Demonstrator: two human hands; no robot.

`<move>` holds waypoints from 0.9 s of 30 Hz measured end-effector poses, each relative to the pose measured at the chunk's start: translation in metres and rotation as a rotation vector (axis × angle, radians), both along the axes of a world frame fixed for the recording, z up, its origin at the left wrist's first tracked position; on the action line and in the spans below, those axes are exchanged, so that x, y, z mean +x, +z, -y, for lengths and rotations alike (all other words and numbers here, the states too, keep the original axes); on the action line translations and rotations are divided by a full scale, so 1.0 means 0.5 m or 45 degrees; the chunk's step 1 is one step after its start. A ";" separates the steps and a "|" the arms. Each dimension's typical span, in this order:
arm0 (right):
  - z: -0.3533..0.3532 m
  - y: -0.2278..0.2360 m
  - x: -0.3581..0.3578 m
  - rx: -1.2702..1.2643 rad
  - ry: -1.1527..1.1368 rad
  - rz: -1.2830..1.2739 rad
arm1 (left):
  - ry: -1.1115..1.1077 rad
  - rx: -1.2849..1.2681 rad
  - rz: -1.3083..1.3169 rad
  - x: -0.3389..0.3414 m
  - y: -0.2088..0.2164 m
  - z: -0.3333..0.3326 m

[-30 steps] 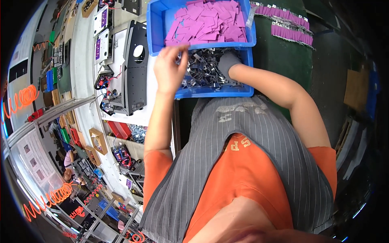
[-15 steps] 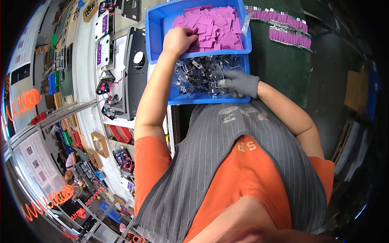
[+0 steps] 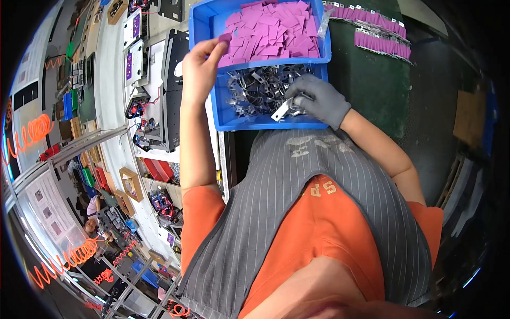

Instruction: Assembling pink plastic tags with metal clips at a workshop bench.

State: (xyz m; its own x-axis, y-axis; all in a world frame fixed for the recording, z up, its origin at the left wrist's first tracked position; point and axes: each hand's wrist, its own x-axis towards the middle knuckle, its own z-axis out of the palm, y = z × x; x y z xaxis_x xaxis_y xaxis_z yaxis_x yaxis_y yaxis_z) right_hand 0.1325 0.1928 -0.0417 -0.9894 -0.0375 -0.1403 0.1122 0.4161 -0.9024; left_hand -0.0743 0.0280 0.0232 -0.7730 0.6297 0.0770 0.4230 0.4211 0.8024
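My bare left hand [image 3: 201,66] pinches one small purple sleeve-like piece [image 3: 225,38] over the left side of a blue bin. That upper blue bin [image 3: 204,21] is heaped with flat purple pieces [image 3: 273,29]. Below it, nearer me, a second blue bin [image 3: 276,126] contains a tangle of small metal brackets [image 3: 255,87]. My right hand [image 3: 319,100], in a grey glove, is closed on a shiny metal bracket [image 3: 281,110] above the near right part of that bin. The bracket's flat end with a hole points toward me; its other end is hidden by the glove.
On the green tabletop [image 3: 366,80] at right lie two rows of purple-covered metal parts [image 3: 382,45]. Clear plastic film [image 3: 325,21] hangs on the upper bin's right rim. Black metal housings [image 3: 172,90] stand left of my left arm. Farther left, a person [image 3: 93,218] is at another bench.
My left hand has drawn back leftward from the purple heap with one piece in its fingertips. The right hand has lifted a metal bracket out of the tangle.
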 end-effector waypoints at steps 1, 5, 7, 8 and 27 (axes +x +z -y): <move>-0.003 0.003 0.001 -0.032 -0.029 -0.120 | 0.033 0.145 0.233 0.023 0.002 0.013; -0.009 0.023 0.011 -0.517 -0.102 0.039 | 0.061 0.208 0.599 0.091 -0.040 0.084; -0.019 0.042 0.013 -0.908 -0.108 0.330 | 0.112 0.225 0.674 0.130 -0.046 0.087; -0.019 0.030 0.009 -0.907 -0.106 0.340 | 0.131 0.245 0.674 0.144 -0.049 0.084; -0.014 0.135 -0.053 -0.469 -0.089 -0.835 | -0.017 0.499 0.830 0.202 -0.058 0.086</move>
State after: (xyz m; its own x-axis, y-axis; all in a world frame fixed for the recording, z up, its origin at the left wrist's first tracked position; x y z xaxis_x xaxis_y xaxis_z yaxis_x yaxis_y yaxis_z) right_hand 0.1058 0.1996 0.0256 -0.8673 0.0981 0.4880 -0.4811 0.0861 -0.8724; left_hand 0.0267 -0.0150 -0.0060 -0.7314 0.6598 -0.1726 -0.1847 0.0521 0.9814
